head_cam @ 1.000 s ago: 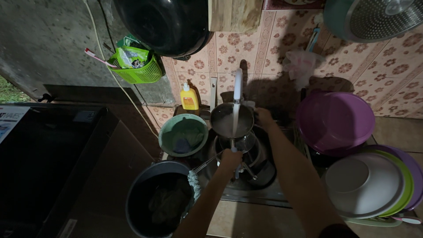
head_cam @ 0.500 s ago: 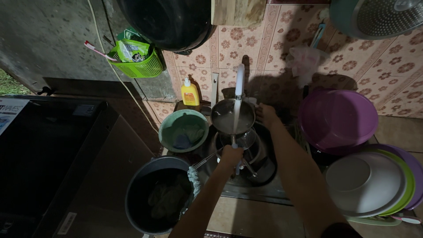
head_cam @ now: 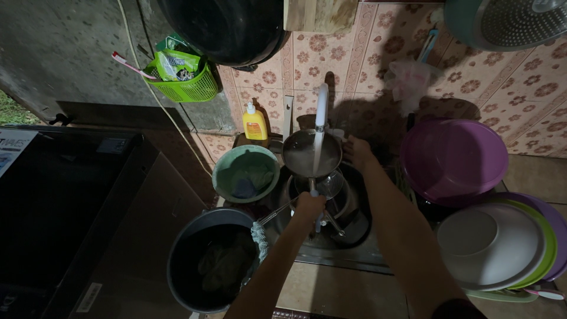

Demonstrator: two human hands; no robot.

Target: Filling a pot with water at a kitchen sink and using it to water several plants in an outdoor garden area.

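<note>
From the head camera, your left hand [head_cam: 309,207] is closed around the handle of a small metal saucepan [head_cam: 312,152], which you hold out over the sink [head_cam: 354,227] with its bowl directly under the white tap [head_cam: 321,105]. A thin stream of water falls from the tap into the pan. Your right hand [head_cam: 356,151] rests at the pan's rim on the side away from the green bowl [head_cam: 245,173]; its fingers are in shadow, so you cannot tell whether they grip the rim or only touch it.

The pan looks stiff and thin-walled, light when dry, but wet metal is likely slick, and it will grow heavier as water collects (the long handle is the sure place to hold, with the rim as a steadying point).

Beside the pan sits the green bowl with a cloth in it, and behind that bowl a yellow soap bottle [head_cam: 254,123] stands against the tiled wall. Below the green bowl is a dark bucket [head_cam: 209,263]. On the pan's other side are a purple basin [head_cam: 453,159] and stacked plates [head_cam: 502,248].
</note>
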